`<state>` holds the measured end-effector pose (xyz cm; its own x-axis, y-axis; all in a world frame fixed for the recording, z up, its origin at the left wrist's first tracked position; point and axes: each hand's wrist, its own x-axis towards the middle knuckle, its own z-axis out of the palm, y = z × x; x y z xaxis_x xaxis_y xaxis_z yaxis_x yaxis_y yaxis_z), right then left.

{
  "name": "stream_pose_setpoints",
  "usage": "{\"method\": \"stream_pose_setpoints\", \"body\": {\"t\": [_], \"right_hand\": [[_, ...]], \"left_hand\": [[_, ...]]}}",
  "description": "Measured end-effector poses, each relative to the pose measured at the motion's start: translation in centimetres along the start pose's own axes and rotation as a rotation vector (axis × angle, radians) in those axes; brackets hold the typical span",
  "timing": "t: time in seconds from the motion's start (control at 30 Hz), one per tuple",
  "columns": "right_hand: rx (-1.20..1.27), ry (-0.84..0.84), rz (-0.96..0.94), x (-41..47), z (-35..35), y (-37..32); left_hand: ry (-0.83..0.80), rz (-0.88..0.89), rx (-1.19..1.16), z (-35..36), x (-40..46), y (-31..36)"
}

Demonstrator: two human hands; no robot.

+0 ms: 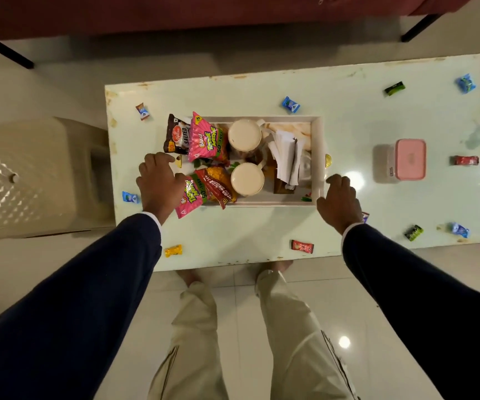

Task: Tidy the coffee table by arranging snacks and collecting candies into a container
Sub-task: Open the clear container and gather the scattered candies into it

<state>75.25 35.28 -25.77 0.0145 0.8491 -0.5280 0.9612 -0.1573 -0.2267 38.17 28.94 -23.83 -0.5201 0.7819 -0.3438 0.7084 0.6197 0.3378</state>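
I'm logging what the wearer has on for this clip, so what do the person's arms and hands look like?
Both arms wear long dark navy sleeves, plain with no markings, each showing a thin white cuff at the wrist. The left hand and right hand are bare: no gloves, and no rings or watch that I can see.

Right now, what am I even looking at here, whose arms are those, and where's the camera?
This is one picture from a camera worn on a person's head, looking down. The arms in dark sleeves are theirs. The left hand and right hand rest at the two ends of a white tray on a pale coffee table. The tray holds snack packets, two cups and papers. Wrapped candies lie scattered around, and a pink-lidded container stands to the right. Neither hand lifts anything.
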Motion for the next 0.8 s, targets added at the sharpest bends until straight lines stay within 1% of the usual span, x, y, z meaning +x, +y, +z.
{"method": "stream_pose_setpoints", "body": {"t": [0.07,0.2,0.27,0.37,0.43,0.53,0.6,0.67,0.73,0.8], "right_hand": [[-0.015,-0.030,-0.017,-2.5,-0.1,-0.3],[-0.083,-0.027,-0.065,-7.1,-1.3,-1.1],[-0.064,-0.014,-0.045,-8.2,-2.4,-1.0],[-0.059,0.010,-0.009,-8.6,-4.1,0.4],[-0.072,0.021,0.005,-7.6,-5.0,2.0],[-0.154,0.062,0.022,-4.5,-6.5,5.7],[-0.213,0.131,0.034,-1.7,-7.1,8.5],[-0.218,0.210,0.051,1.5,-7.6,11.5],[-0.154,0.256,0.084,4.5,-7.8,13.8],[-0.053,0.259,0.137,7.2,-8.2,15.9]], "left_hand": [[-0.009,0.117,-0.070,-1.0,-1.7,0.7],[-0.166,0.401,-0.214,-2.1,-5.4,3.2],[-0.272,0.478,-0.292,-1.8,-6.9,5.0],[-0.492,0.530,-0.354,-0.6,-8.7,7.7],[-0.606,0.524,-0.338,1.0,-9.3,9.4],[-0.707,0.449,-0.337,4.3,-9.9,12.4],[-0.719,0.384,-0.361,6.8,-10.3,14.1],[-0.712,0.320,-0.388,10.0,-10.6,16.5],[-0.715,0.268,-0.401,12.8,-10.9,19.2],[-0.737,0.218,-0.415,15.6,-11.2,22.6]]}}
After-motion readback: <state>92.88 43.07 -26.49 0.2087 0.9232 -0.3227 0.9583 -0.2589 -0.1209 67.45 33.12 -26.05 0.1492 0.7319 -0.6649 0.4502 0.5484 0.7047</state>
